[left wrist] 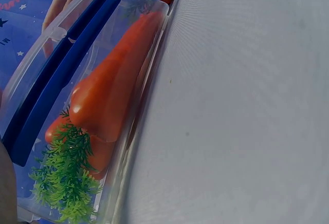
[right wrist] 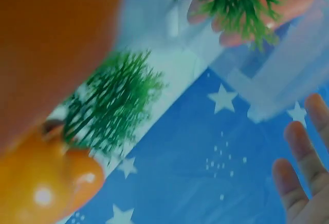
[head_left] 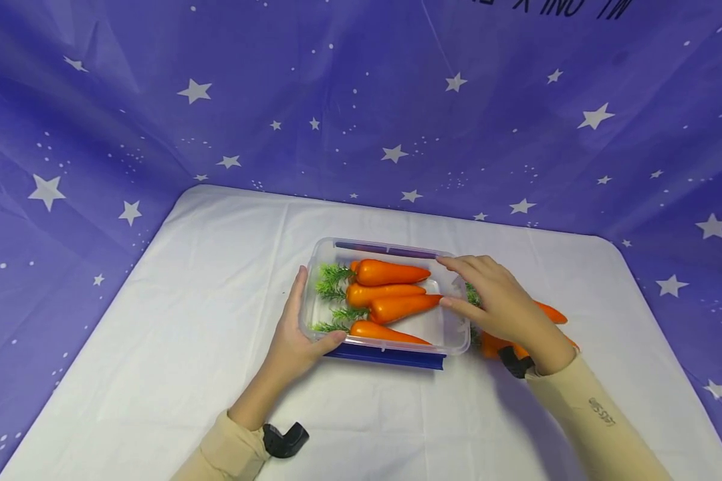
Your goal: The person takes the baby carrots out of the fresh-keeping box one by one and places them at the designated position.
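Steadying a clear plastic container [head_left: 456,327] of artificial carrots [head_left: 391,273] on a white tabletop [head_left: 228,267], with the left hand [head_left: 293,344] clamped on its left end and the right hand [head_left: 496,297] spread over the right; best braced firmly, nudging carrots gently.

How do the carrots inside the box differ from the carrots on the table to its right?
Place: the boxed carrots lie within the clear box; the table carrots lie outside it on the white cloth.

Visibility: in the head view, the boxed carrots show mostly uncovered, while the table carrots are partly hidden by the right hand.

Shared: both groups are orange with green leafy tops.
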Demonstrator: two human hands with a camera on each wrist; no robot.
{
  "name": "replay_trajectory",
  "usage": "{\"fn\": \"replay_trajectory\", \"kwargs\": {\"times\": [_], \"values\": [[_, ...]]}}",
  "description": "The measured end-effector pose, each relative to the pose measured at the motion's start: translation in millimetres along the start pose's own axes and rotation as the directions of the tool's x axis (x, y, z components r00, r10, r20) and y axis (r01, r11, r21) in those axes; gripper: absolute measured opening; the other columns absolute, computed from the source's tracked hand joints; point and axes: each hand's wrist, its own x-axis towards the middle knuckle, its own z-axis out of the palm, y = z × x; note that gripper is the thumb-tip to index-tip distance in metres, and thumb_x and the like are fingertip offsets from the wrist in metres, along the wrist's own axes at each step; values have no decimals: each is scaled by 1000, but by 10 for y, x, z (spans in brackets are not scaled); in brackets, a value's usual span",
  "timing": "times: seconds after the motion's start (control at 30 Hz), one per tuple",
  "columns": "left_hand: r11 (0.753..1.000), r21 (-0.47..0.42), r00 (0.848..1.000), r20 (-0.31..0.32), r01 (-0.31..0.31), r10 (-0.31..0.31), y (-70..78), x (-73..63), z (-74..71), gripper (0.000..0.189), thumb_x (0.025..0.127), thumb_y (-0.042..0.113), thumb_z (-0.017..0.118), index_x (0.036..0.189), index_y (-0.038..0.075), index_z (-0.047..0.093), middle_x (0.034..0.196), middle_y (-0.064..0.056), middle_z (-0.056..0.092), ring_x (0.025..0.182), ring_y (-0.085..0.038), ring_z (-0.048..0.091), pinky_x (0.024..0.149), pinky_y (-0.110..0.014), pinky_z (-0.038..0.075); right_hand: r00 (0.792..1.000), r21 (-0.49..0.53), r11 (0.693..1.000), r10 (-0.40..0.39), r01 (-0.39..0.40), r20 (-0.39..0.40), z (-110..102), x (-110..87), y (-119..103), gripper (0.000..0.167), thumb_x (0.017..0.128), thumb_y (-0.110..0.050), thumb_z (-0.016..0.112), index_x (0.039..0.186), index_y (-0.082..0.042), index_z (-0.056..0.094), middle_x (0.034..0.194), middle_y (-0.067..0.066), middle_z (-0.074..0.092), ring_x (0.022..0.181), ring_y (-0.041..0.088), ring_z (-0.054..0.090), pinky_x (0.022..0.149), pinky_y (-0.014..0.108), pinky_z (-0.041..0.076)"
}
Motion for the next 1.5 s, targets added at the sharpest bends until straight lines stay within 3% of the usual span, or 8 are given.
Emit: {"fn": "replay_trajectory", "kwargs": {"times": [0.27,0.47,0.67,0.8,0.97,1.07,1.37,1.5], "values": [[1000,1,1000,7,3,-3,-31,12,9,118,73,31,86,158,41,5,167,6,9,153,-25,15,119,-64,18,997,-6,1000,17,-16,77,144,319,-42,70,91,-57,62,153,-36,35,142,-4,54,130,24,48,109,54,34],[1000,13,1000,5,6,-6,-20,6,4,118,73,31,86,157,44,5,167,6,9,153,-26,15,118,-65,18,991,-33,999,-6,11,133,237,465,-94,72,91,-54,65,154,-35,35,147,1,53,132,27,49,107,52,33],[1000,9,1000,2,0,0,-28,14,-5,118,73,29,86,157,43,5,167,6,9,153,-25,15,119,-64,18,985,-25,1000,-9,14,174,295,579,-165,72,92,-53,64,154,-33,35,149,2,51,139,27,45,114,54,31],[1000,-7,1000,4,8,-8,-29,17,-1,120,72,27,87,159,40,5,167,5,9,153,-25,15,120,-62,17,983,-32,999,-19,25,182,345,628,-189,69,93,-52,63,153,-30,38,148,4,52,139,29,46,117,55,31],[1000,-24,1000,8,8,-8,-22,19,10,121,71,24,87,161,30,6,168,4,9,153,-25,15,120,-62,16,978,-48,997,-44,55,204,391,657,-223,67,93,-52,63,153,-33,39,136,6,59,124,31,56,108,55,40],[1000,-11,1000,8,3,-3,-29,20,9,120,72,26,87,161,31,6,167,5,9,153,-24,15,120,-62,17,968,-50,997,-53,67,244,399,660,-246,67,94,-53,60,154,-37,34,134,6,58,120,31,58,106,54,43],[1000,13,1000,6,-11,11,-33,9,-5,118,73,34,87,158,42,5,167,5,10,153,-26,16,119,-64,18,944,12,1000,-21,19,329,409,688,-278,67,97,-54,54,156,-45,21,153,3,46,136,31,49,112,54,39],[1000,23,1000,2,-9,9,-28,10,-12,118,73,35,86,159,40,5,167,5,9,153,-25,15,119,-64,18,938,26,999,-28,20,346,418,710,-285,68,98,-53,52,157,-43,20,156,2,44,139,31,46,113,54,38]]}}
